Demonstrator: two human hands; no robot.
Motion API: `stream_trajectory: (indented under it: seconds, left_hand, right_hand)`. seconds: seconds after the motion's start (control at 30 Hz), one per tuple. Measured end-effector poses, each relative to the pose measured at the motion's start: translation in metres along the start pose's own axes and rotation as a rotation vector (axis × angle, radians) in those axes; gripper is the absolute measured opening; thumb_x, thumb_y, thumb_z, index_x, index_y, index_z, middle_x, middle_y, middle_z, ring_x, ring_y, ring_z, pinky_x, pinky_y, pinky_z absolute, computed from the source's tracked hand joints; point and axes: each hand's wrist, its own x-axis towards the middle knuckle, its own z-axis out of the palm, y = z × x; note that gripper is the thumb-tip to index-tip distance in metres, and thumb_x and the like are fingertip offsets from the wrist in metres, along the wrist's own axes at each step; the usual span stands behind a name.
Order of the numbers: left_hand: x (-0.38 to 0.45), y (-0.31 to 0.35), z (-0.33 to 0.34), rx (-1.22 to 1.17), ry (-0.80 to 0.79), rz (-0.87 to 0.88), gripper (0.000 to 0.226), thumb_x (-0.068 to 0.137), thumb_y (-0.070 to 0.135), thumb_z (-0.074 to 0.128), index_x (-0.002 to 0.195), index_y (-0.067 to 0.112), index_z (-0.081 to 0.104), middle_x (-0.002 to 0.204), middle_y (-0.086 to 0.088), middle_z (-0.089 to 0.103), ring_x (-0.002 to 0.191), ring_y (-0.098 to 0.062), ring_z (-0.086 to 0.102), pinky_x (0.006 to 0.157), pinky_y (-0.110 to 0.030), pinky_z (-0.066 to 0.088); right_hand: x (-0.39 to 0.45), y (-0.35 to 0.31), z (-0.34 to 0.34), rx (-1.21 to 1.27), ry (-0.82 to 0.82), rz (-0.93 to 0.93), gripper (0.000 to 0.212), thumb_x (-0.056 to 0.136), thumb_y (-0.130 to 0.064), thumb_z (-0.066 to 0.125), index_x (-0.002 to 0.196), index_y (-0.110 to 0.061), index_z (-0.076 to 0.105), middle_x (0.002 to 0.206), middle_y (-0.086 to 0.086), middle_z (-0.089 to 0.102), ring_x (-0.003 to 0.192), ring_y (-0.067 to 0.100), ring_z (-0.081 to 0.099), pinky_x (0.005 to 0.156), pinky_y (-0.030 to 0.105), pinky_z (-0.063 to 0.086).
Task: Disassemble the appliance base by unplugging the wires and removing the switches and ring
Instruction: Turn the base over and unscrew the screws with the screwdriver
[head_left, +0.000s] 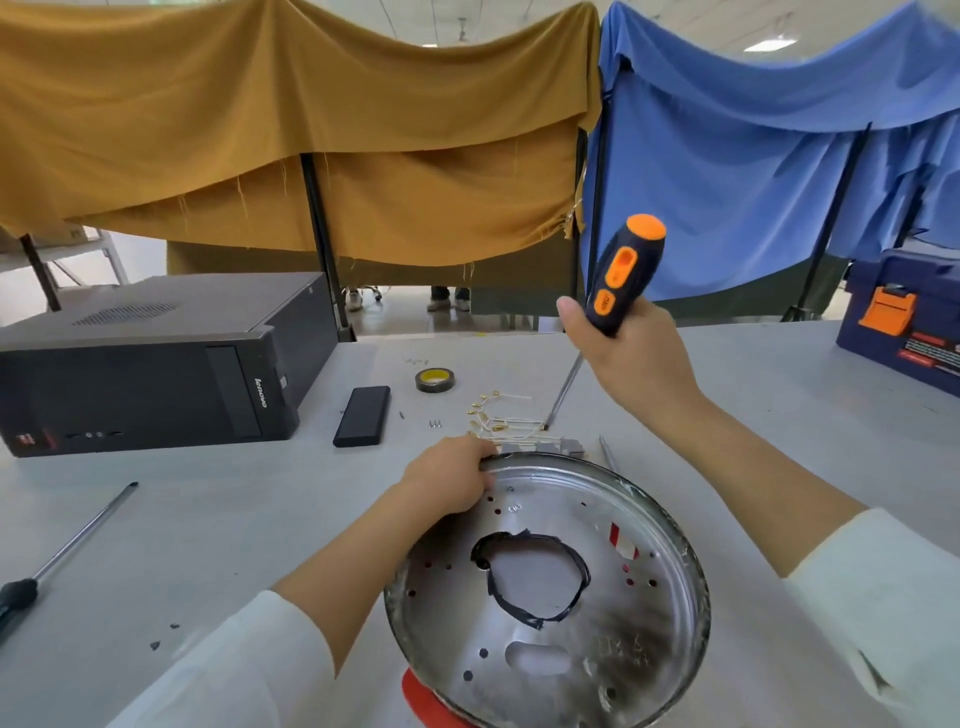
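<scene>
Metal appliance base (550, 587) is tilted on the bench (218, 519), its far rim gripped by left hand (449, 480) fingers. Screwdriver (615, 291) is clamped in right hand (631, 348), tip near loose wires (498, 415). Risk: base slipping; sharp rim cutting fingers.

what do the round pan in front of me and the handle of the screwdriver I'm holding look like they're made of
The round pan looks like thin stamped metal, probably steel or aluminium: shiny, reflective, punched with holes, darkened by a sooty patch. The screwdriver handle in the right hand looks like moulded plastic, dark blue with orange inserts, matte; whether the dark part is rubbery cannot be told.
</scene>
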Motion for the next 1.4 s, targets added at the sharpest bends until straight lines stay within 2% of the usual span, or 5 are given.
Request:
stream_trajectory:
  seconds: [0.1, 0.27, 0.53, 0.7, 1.4]
  left_hand:
    - [0.0, 0.002, 0.004, 0.009, 0.043, -0.012, 0.034, 0.091, 0.018, 0.049, 0.122, 0.03, 0.056, 0.12, 0.0, 0.061, 0.108, -0.025, 0.055, 0.088, -0.036, 0.048]
    - [-0.001, -0.001, 0.011, -0.021, 0.124, -0.007, 0.041, 0.092, 0.02, 0.047, 0.127, 0.04, 0.052, 0.125, 0.006, 0.06, 0.111, -0.021, 0.055, 0.085, -0.031, 0.045]
    - [-0.005, 0.003, 0.013, -0.003, 0.169, -0.022, 0.041, 0.089, 0.018, 0.047, 0.122, 0.042, 0.054, 0.119, 0.005, 0.063, 0.106, -0.023, 0.057, 0.079, -0.031, 0.044]
    - [-0.005, 0.003, 0.014, 0.022, 0.171, -0.025, 0.042, 0.09, 0.019, 0.046, 0.124, 0.044, 0.052, 0.12, 0.005, 0.062, 0.106, -0.024, 0.057, 0.079, -0.031, 0.044]
    - [-0.005, 0.004, 0.013, 0.026, 0.16, -0.038, 0.042, 0.092, 0.019, 0.046, 0.127, 0.042, 0.051, 0.122, 0.003, 0.061, 0.108, -0.024, 0.056, 0.083, -0.033, 0.046]
  right_hand:
    - [0.002, -0.01, 0.004, 0.137, 0.09, -0.04, 0.042, 0.088, -0.046, 0.054, 0.064, -0.013, 0.047, 0.05, -0.005, 0.046, 0.054, 0.013, 0.047, 0.054, 0.028, 0.038]
    - [-0.012, -0.012, 0.021, 0.213, 0.081, -0.02, 0.034, 0.081, -0.038, 0.054, 0.049, -0.033, 0.043, 0.042, -0.01, 0.04, 0.043, 0.01, 0.036, 0.043, 0.017, 0.025]
    - [-0.022, -0.008, 0.041, 0.257, 0.089, 0.02, 0.031, 0.077, -0.029, 0.053, 0.047, -0.031, 0.046, 0.041, -0.011, 0.041, 0.041, 0.01, 0.035, 0.043, 0.015, 0.026]
    - [-0.021, -0.007, 0.044, 0.218, 0.083, 0.016, 0.035, 0.078, -0.031, 0.053, 0.049, -0.024, 0.036, 0.041, -0.009, 0.041, 0.043, 0.013, 0.035, 0.045, 0.026, 0.031]
    - [-0.024, -0.005, 0.045, 0.202, 0.105, 0.024, 0.032, 0.077, -0.031, 0.053, 0.049, -0.025, 0.039, 0.043, -0.012, 0.045, 0.044, 0.009, 0.041, 0.045, 0.023, 0.031]
